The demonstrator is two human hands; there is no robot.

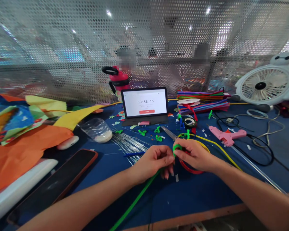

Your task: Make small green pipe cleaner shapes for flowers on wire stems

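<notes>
L hand [156,160] & R hand [194,154] nr each other, fingers pinched, forearms [106,186] angled inward.

Counting one long green strip [136,202], one pair of scissors [169,132], one glue gun [227,135], one tablet [144,102], one fan [262,85], one pink bottle [120,81], one clear cup [96,128]. Showing four green twists [142,132] just in front of tablet.

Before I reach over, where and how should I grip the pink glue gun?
I'd take the gun by its handle, where the black cord leaves, from above and the right: it lies flat, nozzle pointing left, away from that side.
</notes>
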